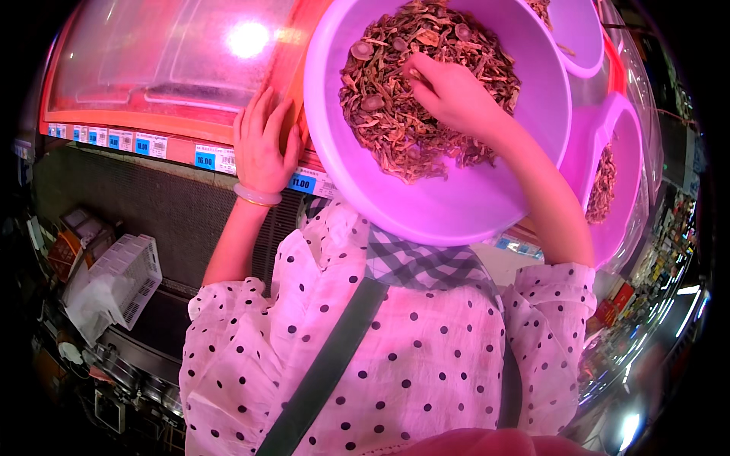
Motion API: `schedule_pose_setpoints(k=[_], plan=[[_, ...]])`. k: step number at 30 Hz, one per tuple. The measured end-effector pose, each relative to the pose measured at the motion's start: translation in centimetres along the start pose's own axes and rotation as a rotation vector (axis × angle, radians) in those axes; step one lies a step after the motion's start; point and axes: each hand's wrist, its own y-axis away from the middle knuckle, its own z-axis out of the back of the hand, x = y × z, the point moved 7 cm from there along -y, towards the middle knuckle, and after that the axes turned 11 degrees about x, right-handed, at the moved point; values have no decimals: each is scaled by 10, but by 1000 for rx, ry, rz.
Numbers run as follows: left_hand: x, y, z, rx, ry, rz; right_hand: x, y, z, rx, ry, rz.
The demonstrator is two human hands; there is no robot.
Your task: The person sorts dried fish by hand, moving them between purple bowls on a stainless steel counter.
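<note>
A large round plastic basin (456,211) stands in front of me, holding a heap of shredded brown food pieces (382,131) with a few round slices among them. My right hand (447,91) is over the heap, its fingers curled in; a small pale piece seems to show between thumb and fingers. My left hand (265,142) lies flat, fingers spread, on the orange-red edge of the display case, left of the basin. It holds nothing. A pale bangle (258,195) circles the left wrist.
A clear lid (171,57) covers the case at left, with price labels (142,144) along its front edge. More basins of similar food stand at right, one near me (624,188) and one farther back (587,51). A white plastic crate (140,285) is at lower left.
</note>
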Motion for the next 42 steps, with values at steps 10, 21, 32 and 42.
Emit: schedule_pose_setpoints(k=[10,21,32,42], plan=[[0,-1,0,-5,23,3,18,18,-14,258,210,121],[-2,-3,-1,-1,18,-18,-71,8,37,-151,131,-77],[1,0,-4,2,10,-7,-46,12,43,16,-140,-213],[-5,-4,6,-8,8,-19,-27,-7,13,33,-201,-71]])
